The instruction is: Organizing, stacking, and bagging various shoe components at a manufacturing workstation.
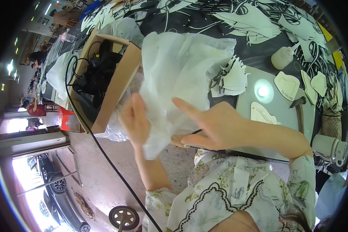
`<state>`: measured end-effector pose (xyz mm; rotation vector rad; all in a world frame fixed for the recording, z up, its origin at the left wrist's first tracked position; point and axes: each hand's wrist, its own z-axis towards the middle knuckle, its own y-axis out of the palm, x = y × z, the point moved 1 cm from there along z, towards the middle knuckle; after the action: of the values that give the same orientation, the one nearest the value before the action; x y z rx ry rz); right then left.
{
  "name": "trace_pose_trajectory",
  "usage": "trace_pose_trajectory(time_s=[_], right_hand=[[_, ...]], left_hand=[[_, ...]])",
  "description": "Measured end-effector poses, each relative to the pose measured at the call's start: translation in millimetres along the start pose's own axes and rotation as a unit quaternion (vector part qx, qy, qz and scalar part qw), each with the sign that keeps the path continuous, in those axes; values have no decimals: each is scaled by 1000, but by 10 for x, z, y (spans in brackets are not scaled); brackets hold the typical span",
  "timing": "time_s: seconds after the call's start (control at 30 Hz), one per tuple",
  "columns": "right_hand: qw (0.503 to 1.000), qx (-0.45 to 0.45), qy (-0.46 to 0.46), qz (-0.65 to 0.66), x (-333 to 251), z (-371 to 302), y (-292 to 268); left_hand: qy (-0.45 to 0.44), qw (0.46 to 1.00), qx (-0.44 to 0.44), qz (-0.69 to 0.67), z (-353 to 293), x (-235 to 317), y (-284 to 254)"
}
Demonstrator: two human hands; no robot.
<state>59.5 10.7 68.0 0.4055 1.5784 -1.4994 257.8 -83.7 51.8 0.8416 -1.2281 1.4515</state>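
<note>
A crumpled white translucent plastic sheet or bag (pixel 178 69) spreads over the near part of the work table, its lower end hanging past the edge. My left hand (pixel 135 125) is raised at the sheet's left side, between it and a cardboard box. Motion smears its fingers, so whether it grips the sheet cannot be made out. Over the sheet's lower right part reaches my right hand (pixel 212 125), index finger stretched out and thumb apart, with nothing visible in it. A stack of pale cut pieces with black straps (pixel 234 79) lies at the sheet's right edge.
The open cardboard box (pixel 118 89) holds black items (pixel 100 71); a black cable (pixel 104 154) runs down from it. On a grey board (pixel 251 92) lie pale shaped pieces (pixel 287 85) and a hammer (pixel 300 112). A white bottle (pixel 282 58) stands behind. More pale pieces (pixel 247 21) cover the far table.
</note>
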Motion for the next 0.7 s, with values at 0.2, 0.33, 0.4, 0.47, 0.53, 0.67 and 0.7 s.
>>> trace_pose_trajectory(time_s=[0.2,0.33,0.4,0.47,0.53,0.67,0.7], right_hand=[[942,48,-10,-331,376,244,254],[998,51,33,12,120,129,-553],[990,43,93,94,-19,77,-824],[975,111,32,189,-121,30,-957],[984,58,19,168,-115,-41,-1051],[987,105,-44,113,-5,-250,-1039],[987,104,-52,111,-79,-241,-1042]], left_hand=[[-39,878,-126,-460,368,430,-44],[196,932,120,-281,206,298,-268],[317,888,108,-316,-100,441,-447],[458,838,-17,-297,-335,500,-270],[384,887,-207,-154,-511,561,38],[313,907,-237,152,-409,461,168],[302,902,-251,176,-367,384,117]])
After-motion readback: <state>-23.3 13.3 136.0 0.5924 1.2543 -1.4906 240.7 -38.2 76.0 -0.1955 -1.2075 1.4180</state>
